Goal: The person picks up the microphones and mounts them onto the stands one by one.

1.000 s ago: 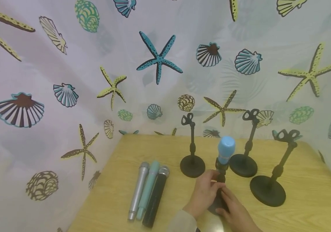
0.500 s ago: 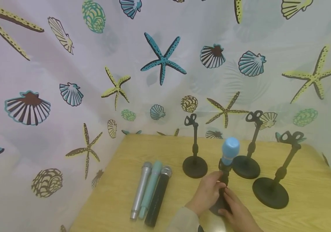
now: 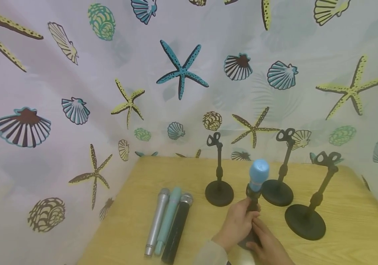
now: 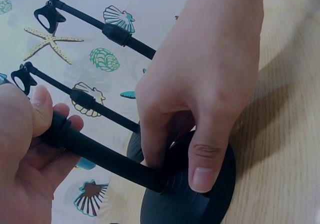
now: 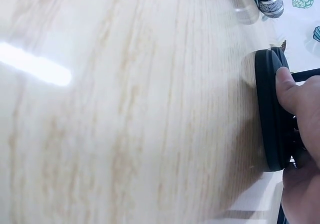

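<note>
A black microphone stand point(image 3: 248, 239) with a round base stands in front of me, bearing a microphone with a blue head point(image 3: 259, 170) in its clip. My left hand point(image 3: 237, 222) grips the upper pole just below the clip, thumb and fingers curled round the dark collar point(image 4: 59, 129). Lower down, my right hand point(image 3: 268, 244) holds the round base point(image 4: 172, 209); its thumb point(image 4: 202, 176) presses on top, close to the foot of the pole. In the right wrist view, that thumb lies over the base's edge, and the other fingers are partly hidden.
Three more black stands with bare clips surround it: one behind left point(image 3: 219, 193), one behind right point(image 3: 277, 192), one at right point(image 3: 305, 222). Silver point(image 3: 157, 222), mint-green point(image 3: 169, 221) and black point(image 3: 177, 228) microphones lie side by side at left. A shell-patterned curtain point(image 3: 189, 105) backs the table.
My left fingers have shifted slightly and wrap closer round the pole. The right hand stays at the base. The head view has swayed a little; other stands and microphones keep their places.
</note>
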Action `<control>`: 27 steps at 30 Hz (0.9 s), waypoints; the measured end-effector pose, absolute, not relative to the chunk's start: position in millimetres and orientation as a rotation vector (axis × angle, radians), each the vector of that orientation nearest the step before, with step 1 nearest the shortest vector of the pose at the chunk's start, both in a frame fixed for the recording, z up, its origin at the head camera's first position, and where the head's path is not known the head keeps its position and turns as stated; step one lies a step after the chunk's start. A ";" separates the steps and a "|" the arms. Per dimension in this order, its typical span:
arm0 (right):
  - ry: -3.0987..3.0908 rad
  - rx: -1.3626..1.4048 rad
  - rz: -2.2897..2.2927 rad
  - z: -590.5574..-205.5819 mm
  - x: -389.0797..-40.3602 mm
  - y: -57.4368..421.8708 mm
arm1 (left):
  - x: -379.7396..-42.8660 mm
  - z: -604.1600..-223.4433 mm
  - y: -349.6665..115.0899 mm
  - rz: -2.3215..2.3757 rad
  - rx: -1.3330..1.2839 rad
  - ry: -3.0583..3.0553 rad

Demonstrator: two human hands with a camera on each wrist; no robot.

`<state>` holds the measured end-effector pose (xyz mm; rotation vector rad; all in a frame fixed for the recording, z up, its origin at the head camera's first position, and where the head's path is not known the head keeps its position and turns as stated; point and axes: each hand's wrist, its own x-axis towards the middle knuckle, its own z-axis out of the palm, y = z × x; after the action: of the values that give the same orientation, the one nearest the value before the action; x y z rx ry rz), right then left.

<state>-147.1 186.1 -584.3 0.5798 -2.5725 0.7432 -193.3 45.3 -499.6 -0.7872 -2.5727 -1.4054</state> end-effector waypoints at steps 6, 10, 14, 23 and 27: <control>-2.587 0.577 0.752 -582.9 -147.8 188.9 | -196.6 -496.3 43.1 -1.373 -0.853 -2.585; -2.588 0.593 0.738 -584.8 -148.1 190.3 | -196.2 -496.0 39.8 -1.427 -0.885 -2.604; -2.576 0.605 0.722 -586.4 -149.4 191.3 | -196.3 -496.3 36.6 -1.408 -0.925 -2.608; -2.561 0.623 0.708 -586.9 -152.7 192.4 | -199.3 -495.5 35.6 -1.299 -0.921 -2.659; -2.578 0.633 0.679 -587.1 -151.8 191.1 | -195.2 -500.6 28.8 -1.245 -0.906 -2.811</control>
<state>-151.8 191.1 -587.1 0.6334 -2.5782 0.6788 -195.2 28.8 -500.6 -0.9058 -2.8107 -1.2448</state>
